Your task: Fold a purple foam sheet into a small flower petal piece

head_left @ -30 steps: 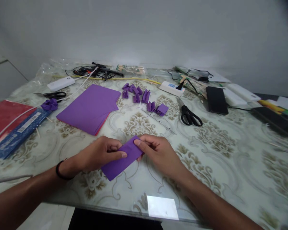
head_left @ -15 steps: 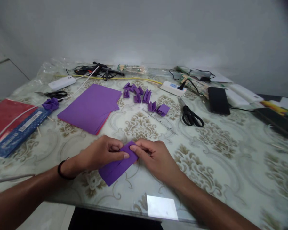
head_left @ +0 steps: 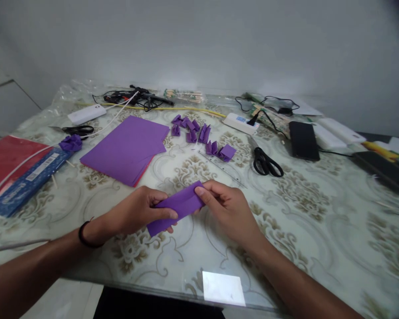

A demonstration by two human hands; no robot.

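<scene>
Between my two hands is a folded strip of purple paper (head_left: pixel 182 203), held slightly above the table and slanting up to the right. My left hand (head_left: pixel 149 212) pinches its lower left part, thumb on top and fingertips underneath. The right end is gripped by my right hand (head_left: pixel 224 206), with the thumb lying over the edge. Beyond them lie several small folded purple paper pieces (head_left: pixel 204 133). A stack of purple sheets (head_left: pixel 126 148) rests to the left, with a red edge showing beneath.
Black-handled scissors (head_left: pixel 266 163) lie right of a clear ruler (head_left: pixel 221 169). A phone (head_left: pixel 303 141) and a white power strip (head_left: pixel 241 123) sit farther back. At left are a red and blue packet (head_left: pixel 26 175), crumpled purple paper (head_left: pixel 70 142) and another pair of scissors (head_left: pixel 78 130).
The paper has moved up and to the right and now shows as a narrower strip. My right hand has shifted right with its end, and my hands are farther apart.
</scene>
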